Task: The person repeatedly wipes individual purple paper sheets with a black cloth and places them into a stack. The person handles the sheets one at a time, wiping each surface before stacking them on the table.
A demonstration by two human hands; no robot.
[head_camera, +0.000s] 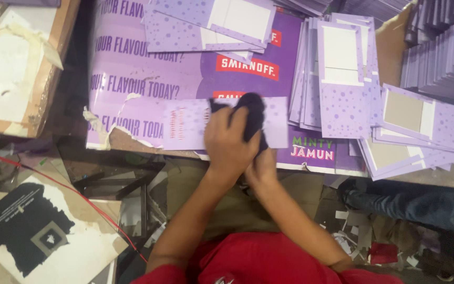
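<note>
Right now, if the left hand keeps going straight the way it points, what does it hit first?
The left hand points away from the body, up the table. It already presses the dark cloth onto the lilac card. Beyond those, probably the red label on the purple printed sheet; depth is unclear.

I see a work table (437, 176) covered by a large purple printed sheet (148, 79), torn at its near-left corner. Right of that sheet lie fanned stacks of lilac dotted cards (342, 105); more cards (206, 23) sit on its far edge.
</note>
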